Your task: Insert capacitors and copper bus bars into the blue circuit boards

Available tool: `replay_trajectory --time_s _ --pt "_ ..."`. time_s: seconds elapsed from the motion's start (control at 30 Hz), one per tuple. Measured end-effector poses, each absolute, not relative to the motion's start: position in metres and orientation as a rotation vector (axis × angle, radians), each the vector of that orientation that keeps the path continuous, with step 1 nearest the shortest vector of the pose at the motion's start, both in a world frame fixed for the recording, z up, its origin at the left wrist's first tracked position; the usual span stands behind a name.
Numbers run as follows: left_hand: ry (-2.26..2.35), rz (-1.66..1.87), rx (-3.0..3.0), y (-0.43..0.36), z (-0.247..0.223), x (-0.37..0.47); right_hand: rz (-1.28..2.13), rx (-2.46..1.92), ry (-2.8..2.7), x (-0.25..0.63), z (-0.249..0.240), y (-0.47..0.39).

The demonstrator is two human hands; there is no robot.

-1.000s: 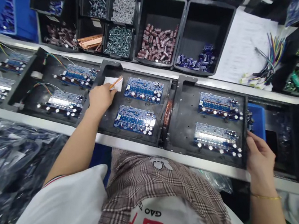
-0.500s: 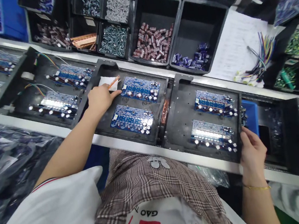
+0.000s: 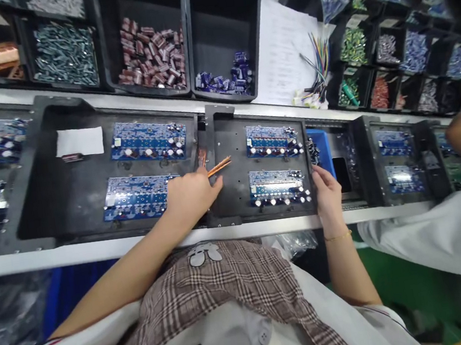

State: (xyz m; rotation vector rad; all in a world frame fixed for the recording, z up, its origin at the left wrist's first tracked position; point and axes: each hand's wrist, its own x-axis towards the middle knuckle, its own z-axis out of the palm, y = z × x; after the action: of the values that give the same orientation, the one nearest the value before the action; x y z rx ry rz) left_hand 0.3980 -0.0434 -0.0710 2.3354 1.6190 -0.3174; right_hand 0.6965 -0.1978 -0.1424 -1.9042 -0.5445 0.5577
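My left hand (image 3: 191, 195) is closed around thin copper-coloured strips (image 3: 219, 166), whose ends point right over the gap between two black trays. Beneath this hand, the right end of a blue circuit board (image 3: 133, 198) is partly covered. Another blue board (image 3: 148, 142) lies above it in the same tray (image 3: 62, 204). My right hand (image 3: 327, 191) pinches the right edge of the neighbouring black tray (image 3: 233, 194), with its thumb and finger at the rim. Two boards with round silvery-topped parts, an upper board (image 3: 272, 140) and a lower board (image 3: 277, 185), lie in that tray.
White paper (image 3: 79, 142) and a dark cylindrical part (image 3: 72, 157) lie in the left tray. Behind stand bins of brown-red capacitors (image 3: 152, 53) and purple capacitors (image 3: 227, 77). Loose wires (image 3: 320, 63) rest on a printed sheet (image 3: 282, 48). A co-worker's sleeve (image 3: 438, 225) is at right.
My left hand has moved right with the copper strips, from the white paper to the gap between the trays. My right hand stays at the tray's edge. The view has turned right.
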Motion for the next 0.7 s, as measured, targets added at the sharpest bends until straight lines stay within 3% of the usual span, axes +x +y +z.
replay_trajectory --time_s 0.27,0.47,0.7 --pt "1.697 -0.124 2.338 -0.046 -0.058 0.384 0.627 -1.873 -0.496 0.696 -0.104 -0.205" --pt "1.842 0.061 2.288 -0.026 -0.020 0.307 0.858 -1.719 -0.721 0.641 -0.051 -0.190" --pt "2.061 -0.134 2.177 0.029 -0.007 0.170 1.232 -1.480 -1.004 0.514 -0.074 -0.120"
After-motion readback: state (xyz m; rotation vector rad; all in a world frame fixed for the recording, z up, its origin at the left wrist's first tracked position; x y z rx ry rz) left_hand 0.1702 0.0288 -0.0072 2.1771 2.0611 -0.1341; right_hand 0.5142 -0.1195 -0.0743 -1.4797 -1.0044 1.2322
